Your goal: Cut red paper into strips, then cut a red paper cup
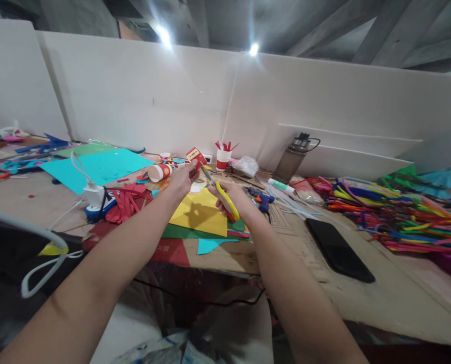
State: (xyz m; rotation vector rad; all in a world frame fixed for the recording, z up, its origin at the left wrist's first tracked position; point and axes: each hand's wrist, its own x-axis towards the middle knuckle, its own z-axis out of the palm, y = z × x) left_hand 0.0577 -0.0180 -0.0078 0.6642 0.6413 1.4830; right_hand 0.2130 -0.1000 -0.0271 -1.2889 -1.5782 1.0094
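Note:
My left hand pinches a small red and cream piece of printed paper or card above the table. My right hand grips yellow-handled scissors, whose blades point up and left at the lower edge of the red piece. Whether the blades touch it or stand just short, I cannot tell. Below both hands lies a yellow sheet, partly over a green one. Left of my left hand a red and white paper cup lies on its side. A white ring-like piece shows between the hands.
A power strip with a white plug stands at left near red strips and a cyan sheet. At the back are a pen-filled cup and bottle. A phone, blue glue gun and pipe cleaners lie right.

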